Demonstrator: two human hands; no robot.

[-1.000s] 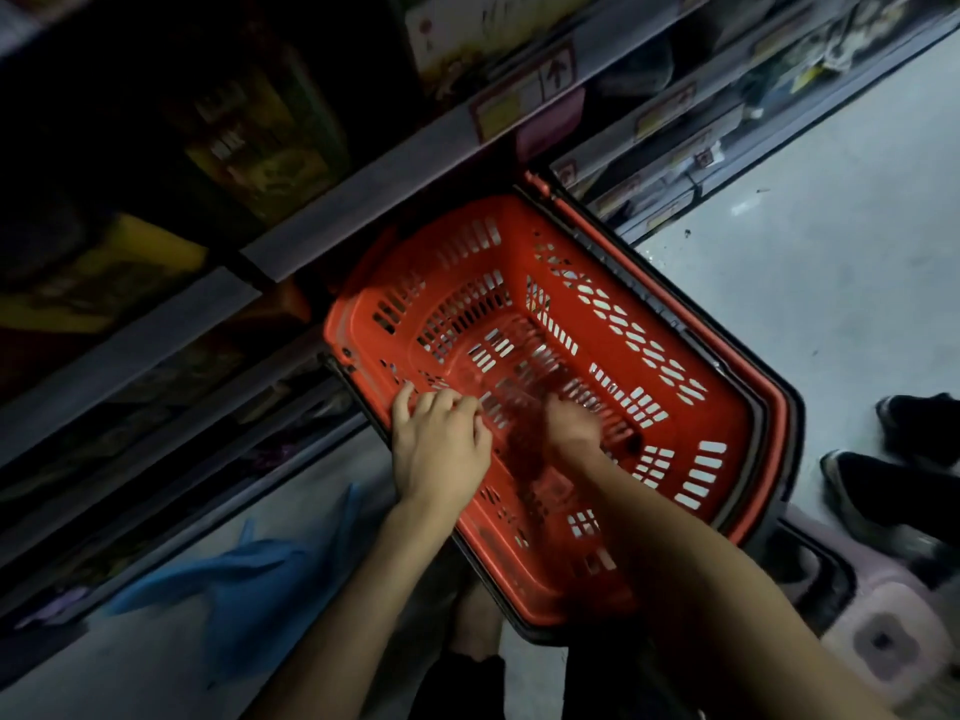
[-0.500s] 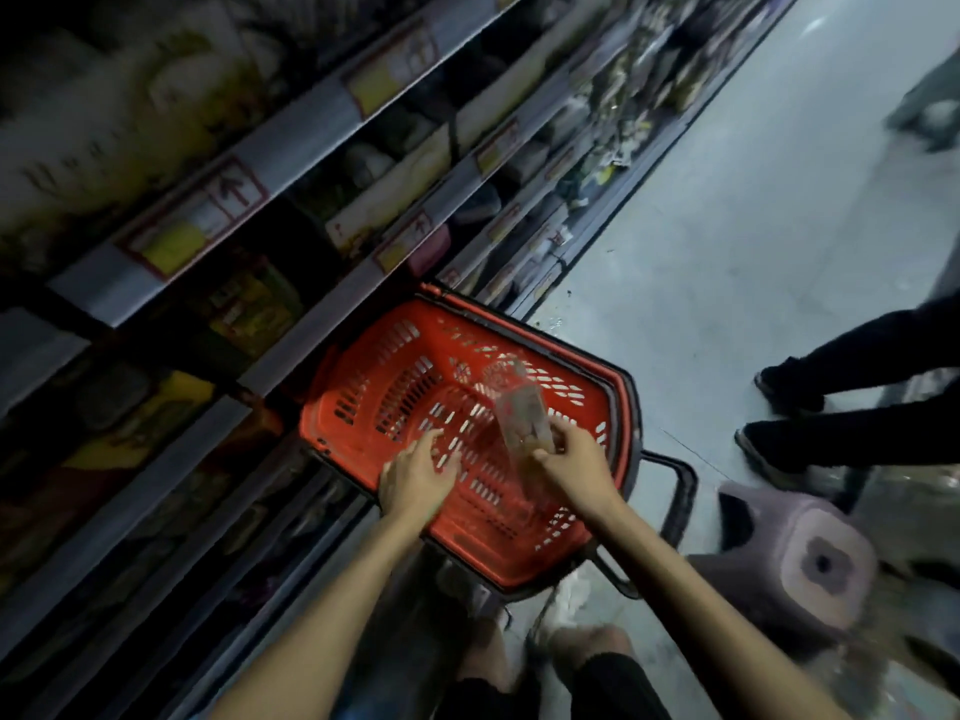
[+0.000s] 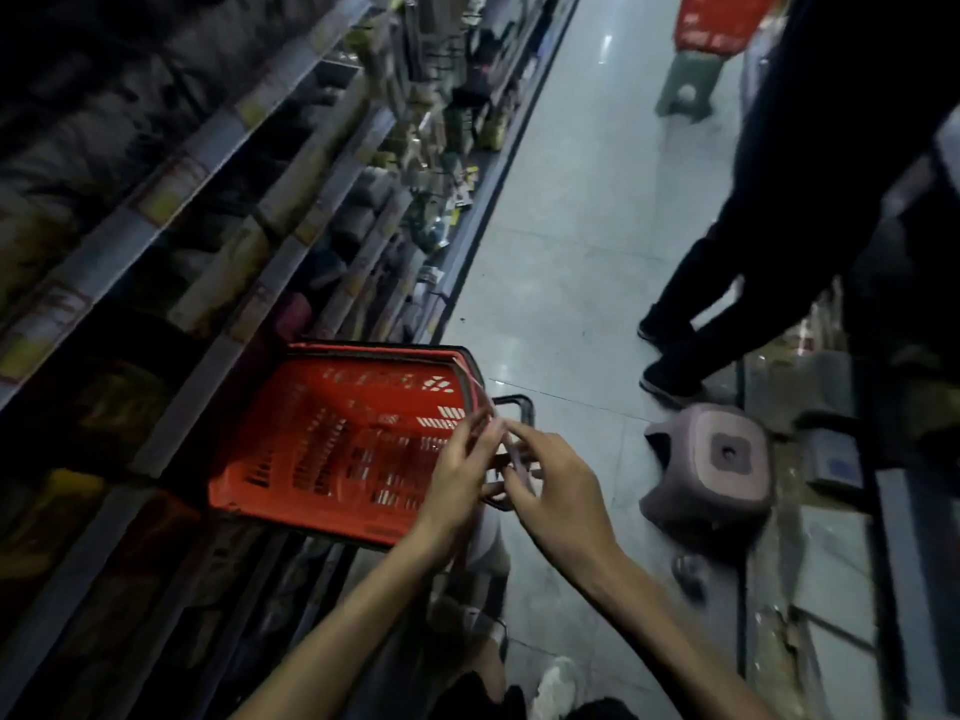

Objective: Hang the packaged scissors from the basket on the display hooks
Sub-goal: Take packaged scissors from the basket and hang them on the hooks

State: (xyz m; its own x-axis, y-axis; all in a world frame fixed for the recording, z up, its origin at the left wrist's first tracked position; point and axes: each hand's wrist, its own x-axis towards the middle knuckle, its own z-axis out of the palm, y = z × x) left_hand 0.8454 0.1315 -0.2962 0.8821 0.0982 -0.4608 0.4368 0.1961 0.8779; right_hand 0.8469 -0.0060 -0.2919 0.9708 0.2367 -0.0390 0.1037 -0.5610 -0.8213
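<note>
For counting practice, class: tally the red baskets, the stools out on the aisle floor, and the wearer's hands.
Red baskets: 2 (near basket, far basket)
Stools: 2 (near stool, far stool)
Hands: 2 (left hand, right hand)
Total: 6

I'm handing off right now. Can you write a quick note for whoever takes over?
The left hand and right hand both pinch one packet of scissors, edge-on, above the right-hand edge of the red basket.
Done: packet is out of the basket, which looks empty in what shows.
Left: hang it on a hook; the shelves are too blurred to pick one out.
</note>
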